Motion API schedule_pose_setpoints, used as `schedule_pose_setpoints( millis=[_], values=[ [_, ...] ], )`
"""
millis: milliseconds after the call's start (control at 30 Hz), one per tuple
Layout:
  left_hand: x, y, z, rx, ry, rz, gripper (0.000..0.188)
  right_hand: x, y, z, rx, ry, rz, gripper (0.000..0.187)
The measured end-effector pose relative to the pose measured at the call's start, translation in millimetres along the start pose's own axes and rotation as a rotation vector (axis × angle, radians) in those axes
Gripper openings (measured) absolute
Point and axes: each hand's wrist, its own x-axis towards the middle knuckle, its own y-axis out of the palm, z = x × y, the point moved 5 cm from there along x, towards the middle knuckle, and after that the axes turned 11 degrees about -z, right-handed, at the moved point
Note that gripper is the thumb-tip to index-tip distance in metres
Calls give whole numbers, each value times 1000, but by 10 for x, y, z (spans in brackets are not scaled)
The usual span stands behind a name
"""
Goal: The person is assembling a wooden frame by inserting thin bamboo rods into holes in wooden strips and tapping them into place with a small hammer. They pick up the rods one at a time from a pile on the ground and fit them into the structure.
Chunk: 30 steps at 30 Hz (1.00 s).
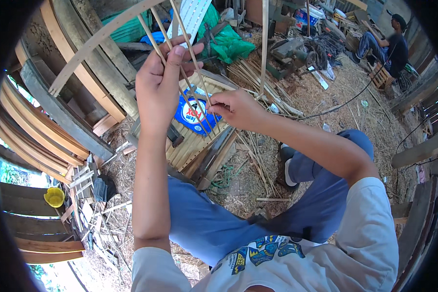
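Observation:
Several thin wooden sticks run down from a curved wooden strip [95,41] that arches across the upper left. My left hand [163,82] is closed round these sticks [158,47] partway along, with the thumb on the near side. Lower and to the right, my right hand [238,111] pinches one stick near its lower end; the fingertips partly hide the grip. Below the stick ends lies a blue packet [195,122], on a pale slatted wooden panel [182,153].
Curved boards [39,124] stack up along the left, near a yellow bucket [54,197]. Green plastic [233,45] and a pile of loose sticks [258,80] lie ahead. A dark cable [345,104] crosses the shaving-covered floor. Another person [398,48] sits at the far right.

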Motion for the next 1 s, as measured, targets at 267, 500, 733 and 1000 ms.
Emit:
schedule_pose_setpoints(
  millis=[267,500,733,1000],
  values=[
    [16,-20,-48,60,50,32,40,123,-71,-22,108,47,-142,35],
    [7,-2,-69,153,65,-13,41,193,-164,-39,127,23,-113,35],
    [67,-114,1,103,48,-41,31,86,-609,-64,280,-33,-225,25],
    [78,-28,177,-56,-12,-204,28,-213,-1680,-661,-62,172,-19,24]
  ],
)
